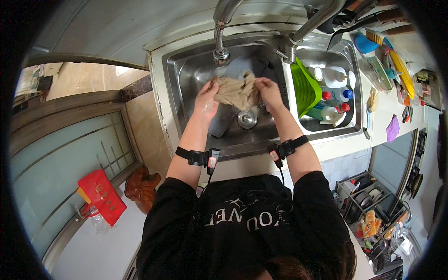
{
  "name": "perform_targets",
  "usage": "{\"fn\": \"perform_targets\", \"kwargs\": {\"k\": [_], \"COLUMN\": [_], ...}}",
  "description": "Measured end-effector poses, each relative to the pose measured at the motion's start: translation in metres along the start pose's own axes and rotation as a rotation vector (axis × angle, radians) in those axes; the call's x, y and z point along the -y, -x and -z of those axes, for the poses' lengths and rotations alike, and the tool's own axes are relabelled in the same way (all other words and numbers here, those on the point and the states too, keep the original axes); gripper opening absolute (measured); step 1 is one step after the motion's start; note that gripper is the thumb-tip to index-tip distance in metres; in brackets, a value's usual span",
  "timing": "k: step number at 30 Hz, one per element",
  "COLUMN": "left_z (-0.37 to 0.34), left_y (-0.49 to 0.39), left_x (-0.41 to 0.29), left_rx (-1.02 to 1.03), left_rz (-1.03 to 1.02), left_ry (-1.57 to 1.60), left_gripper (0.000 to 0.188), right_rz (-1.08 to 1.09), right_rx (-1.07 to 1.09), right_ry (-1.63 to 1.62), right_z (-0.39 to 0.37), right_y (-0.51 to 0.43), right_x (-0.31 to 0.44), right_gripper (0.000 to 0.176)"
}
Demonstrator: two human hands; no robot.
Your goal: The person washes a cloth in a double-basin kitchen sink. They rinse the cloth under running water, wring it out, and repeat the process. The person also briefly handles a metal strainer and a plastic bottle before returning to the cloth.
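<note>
A crumpled tan cloth [233, 91] is stretched between both hands over the larger basin of a stainless steel sink [189, 75]. My left hand [207, 98] grips its left edge, and the wrist looks wet. The cloth's right end is pinched in my right hand [269, 92]. Above them hangs a metal faucet spout [221, 52]. Just below the cloth, the round drain strainer [247, 119] shows on the basin floor. A dark flat object [224, 122] lies partly under the cloth, so I cannot tell what it is.
The smaller basin on the right holds a green plastic basket [304, 87] and several bottles, among them a white jug [333, 77]. On the counter beyond are a purple cloth [392, 128] and a yellow-handled brush [401, 75]. A wire rack [376, 206] stands at lower right.
</note>
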State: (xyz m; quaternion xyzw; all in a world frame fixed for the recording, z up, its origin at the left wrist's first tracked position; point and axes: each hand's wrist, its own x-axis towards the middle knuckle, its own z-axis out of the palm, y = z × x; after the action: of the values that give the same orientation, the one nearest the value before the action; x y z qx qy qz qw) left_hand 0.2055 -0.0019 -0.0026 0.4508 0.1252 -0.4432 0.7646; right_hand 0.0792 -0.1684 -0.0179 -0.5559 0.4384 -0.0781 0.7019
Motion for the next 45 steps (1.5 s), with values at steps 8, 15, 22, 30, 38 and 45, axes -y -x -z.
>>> {"fn": "perform_targets", "kwargs": {"k": [8,15,22,30,38,45], "left_z": [0.002,0.004,0.046,0.05,0.011,-0.031], "left_y": [0.003,0.008,-0.01,-0.011,-0.005,0.008], "left_x": [-0.012,-0.036,-0.035,0.014,0.054,0.072], "left_rx": [0.024,0.036,-0.173,-0.47,0.055,-0.114], "left_rz": [0.063,0.028,-0.098,0.278,0.419,0.302], "left_ry": [0.032,0.02,-0.325,-0.401,0.251,0.267], "left_gripper": [0.032,0.032,0.028,0.056,0.053,0.03], "right_rz": [-0.14,-0.095,0.402,-0.19,0.104,0.38], "right_rx": [0.034,0.306,0.246,0.216,0.168,-0.234], "right_ry": [-0.109,0.473,0.929,-0.395,-0.092,0.74], "right_z": [0.008,0.013,0.016,-0.013,-0.07,-0.08], "right_y": [-0.005,0.015,0.015,0.02,0.096,0.047], "right_x": [-0.004,-0.011,-0.001,0.005,-0.02,0.052], "right_gripper": [0.057,0.046,0.044,0.016,0.022,0.034]}}
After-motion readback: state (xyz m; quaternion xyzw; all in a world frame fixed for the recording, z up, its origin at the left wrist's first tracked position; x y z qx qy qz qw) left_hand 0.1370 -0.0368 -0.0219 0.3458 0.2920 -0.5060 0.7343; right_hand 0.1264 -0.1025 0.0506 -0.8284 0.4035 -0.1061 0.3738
